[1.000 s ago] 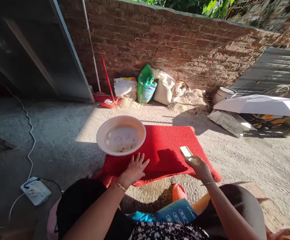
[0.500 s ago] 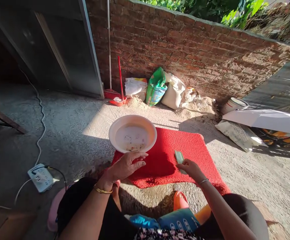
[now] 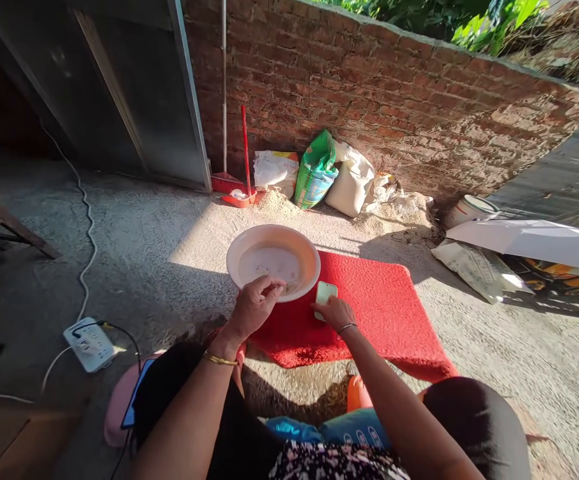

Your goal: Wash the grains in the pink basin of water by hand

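Observation:
My right hand (image 3: pixel 335 313) is closed around a pale green scrub brush (image 3: pixel 326 291), its flat back facing up, low over the left part of a red mat (image 3: pixel 369 293). The bristles are out of sight. A pale round basin (image 3: pixel 236 260) stands beside the mat, overlapping its far left corner; it holds cloudy water with bits in it. My left hand (image 3: pixel 256 303) hovers at the basin's near rim, fingers drawn together. Whether anything small is between those fingers cannot be made out.
A power strip (image 3: pixel 89 345) with cords lies at left, near a pink stool (image 3: pixel 119 407). Sacks (image 3: pixel 352 187), a red dustpan (image 3: pixel 242 198) and a bucket (image 3: pixel 470 210) stand along the brick wall (image 3: pixel 369 93). A white board (image 3: pixel 529 241) lies at right.
My right hand has carried the brush leftward across the mat, closer to the basin, and turned it flat. My left hand's loosely spread fingers have drawn together near the basin rim.

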Demonstrator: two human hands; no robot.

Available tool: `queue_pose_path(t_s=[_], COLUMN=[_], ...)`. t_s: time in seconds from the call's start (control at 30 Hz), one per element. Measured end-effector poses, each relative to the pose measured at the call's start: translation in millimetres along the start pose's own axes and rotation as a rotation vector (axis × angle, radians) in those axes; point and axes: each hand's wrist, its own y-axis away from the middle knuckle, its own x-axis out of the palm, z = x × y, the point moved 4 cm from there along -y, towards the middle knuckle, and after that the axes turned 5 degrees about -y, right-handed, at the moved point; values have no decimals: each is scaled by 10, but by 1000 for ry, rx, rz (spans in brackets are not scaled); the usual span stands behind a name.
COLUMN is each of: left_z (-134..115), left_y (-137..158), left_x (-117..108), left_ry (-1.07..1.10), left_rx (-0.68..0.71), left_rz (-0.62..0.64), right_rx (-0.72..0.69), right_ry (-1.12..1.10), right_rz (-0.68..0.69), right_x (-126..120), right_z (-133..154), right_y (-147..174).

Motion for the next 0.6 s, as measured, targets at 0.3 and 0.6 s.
queue_pose_path(t_s=[0.3,0.6], left_z=[-8,-96], left_y=[-33,-51], left_x=[125,310], left_ry=[-101,-216], left_rx=[50,198], left_rz=[18,80], right_rx=[-41,61], right_ry=[-24,68], right_rz=[33,20], right_x=[16,-205], right_z=[-47,-591], right_y=[445,386])
